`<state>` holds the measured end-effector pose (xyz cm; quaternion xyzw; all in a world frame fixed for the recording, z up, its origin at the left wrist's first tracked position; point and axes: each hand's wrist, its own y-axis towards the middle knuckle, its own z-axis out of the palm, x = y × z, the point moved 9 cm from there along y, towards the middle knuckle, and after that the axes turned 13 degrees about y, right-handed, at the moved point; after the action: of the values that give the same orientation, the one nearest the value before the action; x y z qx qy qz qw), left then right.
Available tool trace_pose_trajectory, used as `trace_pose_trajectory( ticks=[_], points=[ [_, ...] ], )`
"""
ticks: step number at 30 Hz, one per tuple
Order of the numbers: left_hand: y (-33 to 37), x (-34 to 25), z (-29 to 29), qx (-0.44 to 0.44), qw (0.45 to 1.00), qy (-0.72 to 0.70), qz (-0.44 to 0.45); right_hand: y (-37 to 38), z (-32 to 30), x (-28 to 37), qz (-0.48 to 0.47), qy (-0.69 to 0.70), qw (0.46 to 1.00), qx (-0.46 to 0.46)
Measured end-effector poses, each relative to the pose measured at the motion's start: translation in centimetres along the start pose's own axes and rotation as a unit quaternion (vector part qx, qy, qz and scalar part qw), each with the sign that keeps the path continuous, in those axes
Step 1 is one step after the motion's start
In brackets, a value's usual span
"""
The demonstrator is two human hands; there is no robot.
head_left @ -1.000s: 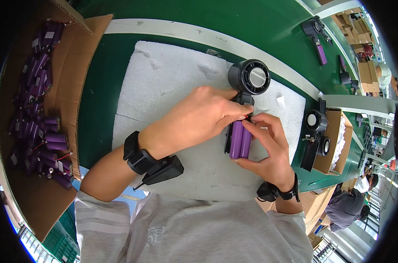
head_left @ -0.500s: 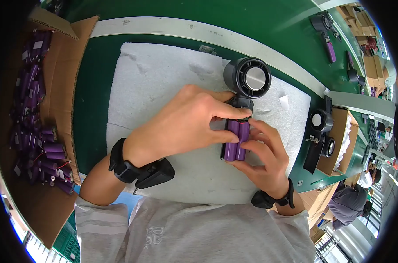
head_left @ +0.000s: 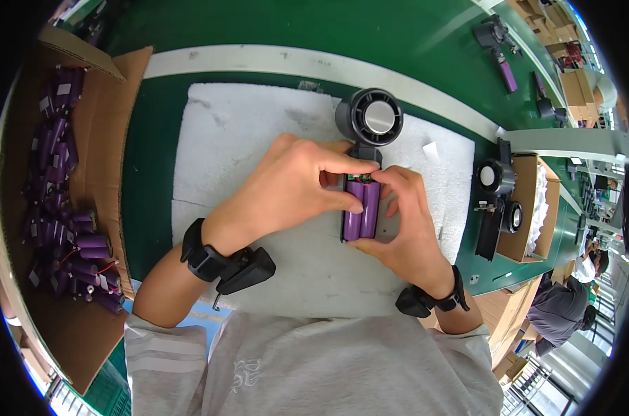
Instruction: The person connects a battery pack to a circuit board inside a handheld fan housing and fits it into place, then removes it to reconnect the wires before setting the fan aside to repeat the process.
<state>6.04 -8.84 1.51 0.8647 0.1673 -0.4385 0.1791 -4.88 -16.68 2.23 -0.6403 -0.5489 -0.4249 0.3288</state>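
A black handheld fan (head_left: 370, 118) lies on the white foam sheet (head_left: 231, 118), its round head away from me and its handle pointing toward me. In the uncovered handle sits a purple battery pack (head_left: 360, 218) of two cells side by side. A small green circuit board with thin wires shows at its top end. My left hand (head_left: 287, 187) holds the fan, index finger across the neck near the board, thumb on the left cell. My right hand (head_left: 410, 225) grips the pack, its index finger at the upper right and its thumb at the lower end.
At the left stands a cardboard box (head_left: 106, 132) with many purple battery packs (head_left: 54, 149). More fan parts (head_left: 495, 177) lie on the green table at right, beside a carton (head_left: 526, 253) with white padding. Further fans (head_left: 495, 35) lie beyond the metal rail; people sit far right.
The fan and both hands appear slightly further left in the picture. My right fingers have shifted up along the pack to its board end, while the thumb stays at the lower end.
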Motion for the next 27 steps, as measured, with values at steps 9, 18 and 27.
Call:
trace_pose_trajectory(
  ticks=[9,18,27],
  points=[
    [-0.3,0.5,0.3,0.036,0.999,-0.023,-0.022,-1.0,0.6,2.4,-0.128,-0.122,0.984,0.014],
    [0.3,3.0,-1.0,-0.090,0.986,-0.115,-0.085,8.1,-4.9,0.3,-0.092,-0.289,0.945,-0.120],
    [-0.2,3.5,-2.6,-0.117,0.989,-0.010,-0.085,23.6,-32.9,-8.7,0.100,-0.487,0.846,-0.191]
  ],
)
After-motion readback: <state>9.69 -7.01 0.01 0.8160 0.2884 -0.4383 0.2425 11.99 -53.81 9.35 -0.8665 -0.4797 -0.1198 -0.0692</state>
